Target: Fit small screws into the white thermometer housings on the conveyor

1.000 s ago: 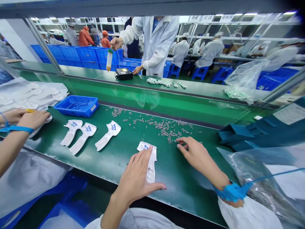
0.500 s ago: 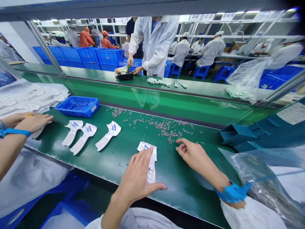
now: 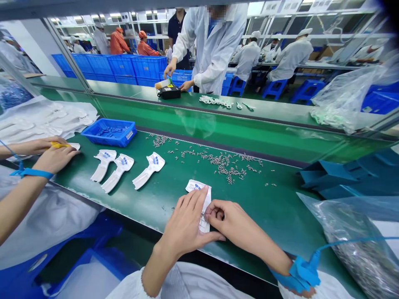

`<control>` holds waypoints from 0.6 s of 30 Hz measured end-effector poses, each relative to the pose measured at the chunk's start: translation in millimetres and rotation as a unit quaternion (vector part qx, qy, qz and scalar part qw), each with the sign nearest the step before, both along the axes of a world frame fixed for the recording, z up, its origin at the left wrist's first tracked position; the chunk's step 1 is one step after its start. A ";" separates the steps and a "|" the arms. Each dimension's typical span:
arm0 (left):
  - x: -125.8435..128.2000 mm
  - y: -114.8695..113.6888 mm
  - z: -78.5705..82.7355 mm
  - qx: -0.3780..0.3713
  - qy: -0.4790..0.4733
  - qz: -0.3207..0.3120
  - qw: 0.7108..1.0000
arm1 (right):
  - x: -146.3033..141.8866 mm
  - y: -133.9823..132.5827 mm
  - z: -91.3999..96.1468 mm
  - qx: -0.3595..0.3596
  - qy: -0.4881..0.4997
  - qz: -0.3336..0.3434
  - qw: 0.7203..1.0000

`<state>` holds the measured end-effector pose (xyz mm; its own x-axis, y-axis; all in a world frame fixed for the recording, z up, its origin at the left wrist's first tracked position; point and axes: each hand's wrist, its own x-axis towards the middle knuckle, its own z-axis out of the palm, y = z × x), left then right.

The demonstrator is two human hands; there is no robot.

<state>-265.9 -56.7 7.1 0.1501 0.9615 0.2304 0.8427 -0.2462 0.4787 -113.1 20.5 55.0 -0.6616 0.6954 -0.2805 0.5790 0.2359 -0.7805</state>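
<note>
A white plastic handle shell [image 3: 204, 203] with blue pieces in its wide end lies on the green bench in front of me. My left hand [image 3: 187, 220] rests flat over its left side, fingers stretched out and thumb apart near the lower end. Thumb and forefinger of my right hand [image 3: 230, 220] are pinched together at the shell's right edge, over its narrow part. Whatever sits between those fingertips is too small or hidden to make out. Beyond the hands lies a scattered heap of tiny metal pieces [image 3: 222, 162].
Several similar shells, one being this shell [image 3: 149, 169], lie to the left beside a blue tray [image 3: 107, 141] of blue pieces. A co-worker's hands [image 3: 54, 155] work at far left. A clear bag [image 3: 358, 257] and teal bins [image 3: 330, 170] stand right. Another person [image 3: 208, 50] stands opposite.
My right hand has moved from beside the metal pieces down and left to the shell, its fingertips now pinched there. My left hand stays on the shell. The view has shifted slightly.
</note>
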 end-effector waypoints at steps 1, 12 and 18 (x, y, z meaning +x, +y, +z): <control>0.0 -0.4 -0.2 0.000 0.000 0.000 1.000 | 0.4 0.3 0.6 0.004 -0.007 -0.001 1.000; 0.2 0.2 1.1 0.006 0.002 0.001 1.000 | 0.9 1.6 -0.4 -0.023 -0.003 0.007 1.000; -0.7 0.2 1.2 0.012 -0.003 -0.001 1.000 | 0.3 1.2 1.4 -0.013 -0.034 0.011 0.999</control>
<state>-266.5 -56.5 8.3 0.1507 0.9555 0.2536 0.8389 -0.2593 0.4785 -112.8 21.7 56.3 -0.6555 0.6729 -0.3428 0.6260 0.2303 -0.7451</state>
